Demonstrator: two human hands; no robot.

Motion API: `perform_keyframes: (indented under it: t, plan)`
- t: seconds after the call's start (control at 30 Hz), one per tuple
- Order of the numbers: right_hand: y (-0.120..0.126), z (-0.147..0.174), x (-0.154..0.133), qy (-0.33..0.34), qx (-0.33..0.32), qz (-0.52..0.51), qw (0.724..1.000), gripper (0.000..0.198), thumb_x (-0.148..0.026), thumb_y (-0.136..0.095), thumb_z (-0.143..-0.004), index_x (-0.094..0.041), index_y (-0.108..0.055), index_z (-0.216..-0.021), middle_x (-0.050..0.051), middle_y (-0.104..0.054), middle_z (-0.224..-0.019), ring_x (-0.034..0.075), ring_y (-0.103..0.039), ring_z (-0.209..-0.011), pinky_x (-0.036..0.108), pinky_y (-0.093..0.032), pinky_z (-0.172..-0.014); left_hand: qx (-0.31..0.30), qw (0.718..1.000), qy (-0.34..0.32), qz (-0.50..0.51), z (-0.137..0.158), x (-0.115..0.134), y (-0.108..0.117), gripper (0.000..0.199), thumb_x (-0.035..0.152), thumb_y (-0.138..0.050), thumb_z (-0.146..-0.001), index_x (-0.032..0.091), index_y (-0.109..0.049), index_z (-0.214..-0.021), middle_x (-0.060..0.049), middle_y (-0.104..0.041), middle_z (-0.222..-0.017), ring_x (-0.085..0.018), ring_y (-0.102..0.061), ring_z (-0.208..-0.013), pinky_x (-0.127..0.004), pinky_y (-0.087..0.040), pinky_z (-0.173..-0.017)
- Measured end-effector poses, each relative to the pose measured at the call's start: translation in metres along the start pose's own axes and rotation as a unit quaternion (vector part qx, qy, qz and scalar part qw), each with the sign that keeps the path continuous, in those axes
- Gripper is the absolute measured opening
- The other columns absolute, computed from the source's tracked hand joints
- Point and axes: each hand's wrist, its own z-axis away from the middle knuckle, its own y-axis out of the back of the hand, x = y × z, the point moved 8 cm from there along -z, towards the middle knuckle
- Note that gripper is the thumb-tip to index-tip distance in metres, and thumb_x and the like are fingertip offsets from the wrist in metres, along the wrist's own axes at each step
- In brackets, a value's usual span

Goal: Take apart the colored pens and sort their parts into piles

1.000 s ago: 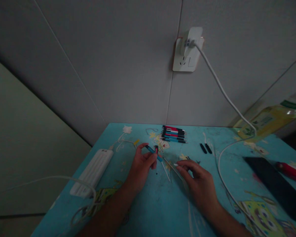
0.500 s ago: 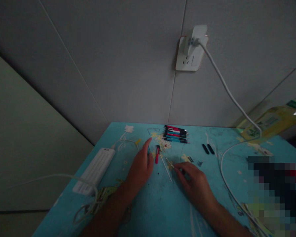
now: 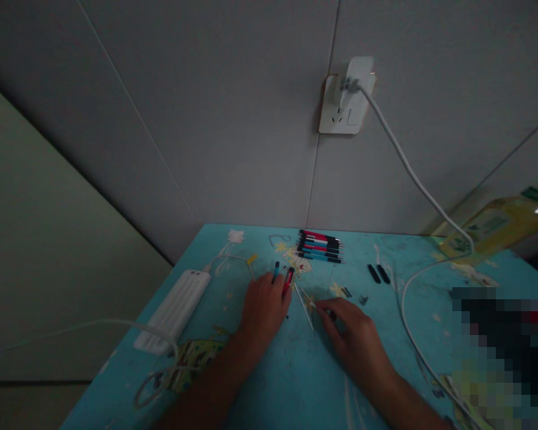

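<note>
My left hand (image 3: 264, 307) is closed over a red pen barrel with a black end (image 3: 289, 278), its fingertips gripping the lower part. Beside it, a blue pen barrel with a dark end (image 3: 276, 271) sticks out past the fingers; its lower part is hidden. Between thumb and fingers of my right hand (image 3: 352, 325) is pinched a thin white pen refill (image 3: 308, 298), pointing up and left. Another slim white refill (image 3: 305, 312) lies on the blue tabletop (image 3: 291, 382) between the hands.
Assembled pens (image 3: 320, 246) lie in a stack near the wall. Two black pieces (image 3: 379, 273) and small dark parts (image 3: 363, 300) rest to the right. A white power strip (image 3: 174, 310) stands left, a yellow bottle (image 3: 497, 221) right, with a white cable (image 3: 403, 298) crossing the table.
My left hand has moved right and down onto the red barrel, which is now tilted slightly. The blue barrel shows more clearly. My right hand has hardly moved.
</note>
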Motion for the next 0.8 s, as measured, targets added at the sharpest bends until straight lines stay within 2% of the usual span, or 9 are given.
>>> perform_keyframes:
  t: [0.17,0.27,0.37,0.47,0.67,0.8]
  plan:
    - [0.000,0.000,0.000,-0.002,-0.001,0.001,1.000,0.018,-0.024,-0.051,-0.097,-0.022,-0.068,-0.102,0.005,-0.073,-0.098,0.021,-0.068,-0.089,0.036,-0.052,-0.085,-0.015,1.000,0.014,0.023,0.005,-0.007,0.001,0.010,0.024,-0.055,-0.095,0.020,-0.061,-0.088,-0.005,-0.060,-0.084,-0.022,-0.058,-0.076,-0.032,-0.041,-0.071]
    - [0.002,-0.001,0.000,-0.008,0.004,-0.003,1.000,0.020,-0.025,-0.051,-0.098,-0.022,-0.068,-0.106,0.006,-0.072,-0.101,0.021,-0.068,-0.092,0.036,-0.053,-0.087,-0.033,0.993,0.017,0.113,0.008,-0.009,-0.002,0.011,0.025,-0.051,-0.098,0.020,-0.060,-0.093,-0.005,-0.061,-0.090,-0.022,-0.060,-0.081,-0.032,-0.045,-0.074]
    - [0.002,-0.001,-0.001,-0.004,0.004,-0.006,1.000,0.022,-0.025,-0.050,-0.098,-0.023,-0.068,-0.110,0.007,-0.072,-0.103,0.022,-0.068,-0.093,0.036,-0.053,-0.087,-0.029,0.972,0.009,0.232,0.009,-0.005,-0.001,0.014,0.027,-0.047,-0.100,0.020,-0.059,-0.098,-0.006,-0.062,-0.096,-0.021,-0.061,-0.089,-0.033,-0.047,-0.081]
    - [0.001,0.000,0.000,0.005,0.002,-0.009,1.000,0.025,-0.023,-0.048,-0.098,-0.024,-0.066,-0.115,0.007,-0.071,-0.105,0.022,-0.068,-0.095,0.036,-0.054,-0.087,-0.018,0.959,0.002,0.284,0.009,0.000,0.002,0.014,0.029,-0.046,-0.101,0.021,-0.058,-0.100,-0.005,-0.062,-0.097,-0.021,-0.061,-0.091,-0.034,-0.047,-0.083]
    - [0.002,0.000,-0.002,0.015,0.012,-0.031,0.999,0.027,-0.021,-0.047,-0.098,-0.023,-0.066,-0.117,0.009,-0.069,-0.106,0.023,-0.067,-0.095,0.036,-0.055,-0.086,0.022,0.960,-0.046,0.277,0.012,0.010,0.014,0.012,0.029,-0.051,-0.100,0.022,-0.061,-0.101,-0.005,-0.063,-0.095,-0.021,-0.060,-0.089,-0.033,-0.048,-0.082]
    - [0.004,-0.001,-0.006,0.017,0.011,-0.043,0.999,0.026,-0.020,-0.048,-0.097,-0.024,-0.067,-0.115,0.008,-0.068,-0.104,0.022,-0.066,-0.094,0.035,-0.055,-0.086,0.096,0.955,-0.120,0.253,0.022,0.012,0.028,0.015,0.026,-0.056,-0.097,0.025,-0.066,-0.107,-0.007,-0.066,-0.095,-0.022,-0.060,-0.087,-0.035,-0.048,-0.080]
